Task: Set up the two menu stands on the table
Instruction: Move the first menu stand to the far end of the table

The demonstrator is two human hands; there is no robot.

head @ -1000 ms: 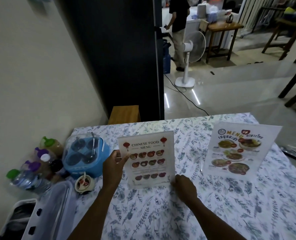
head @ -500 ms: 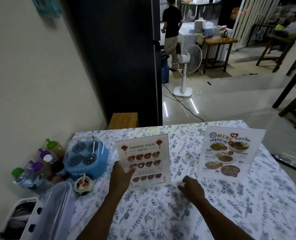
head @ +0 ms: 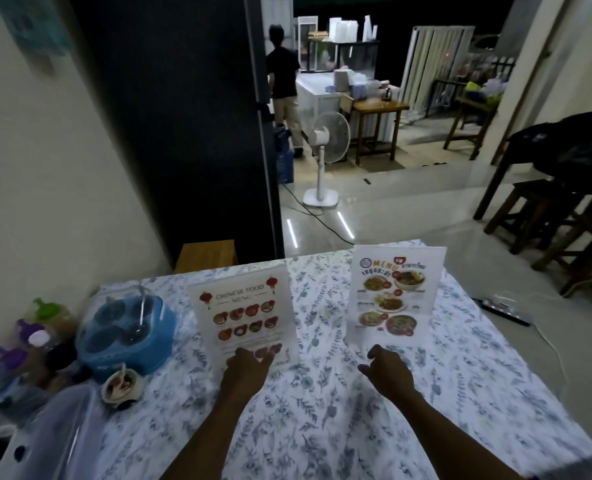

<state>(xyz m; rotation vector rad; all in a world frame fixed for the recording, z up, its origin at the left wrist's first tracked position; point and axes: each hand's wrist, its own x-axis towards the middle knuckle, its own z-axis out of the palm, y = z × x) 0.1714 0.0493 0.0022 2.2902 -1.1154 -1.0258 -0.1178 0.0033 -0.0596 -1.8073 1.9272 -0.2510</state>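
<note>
Menu stands (head: 244, 320) (head: 394, 292) upright; left hand (head: 247, 370) apparently touching one, right hand (head: 386, 370) loose, empty; blue caddy (head: 128, 336) holds cups.

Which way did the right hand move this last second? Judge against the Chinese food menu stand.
Yes. The right hand left the Chinese food menu stand's lower right corner and shifted right, now apart from it.
</note>
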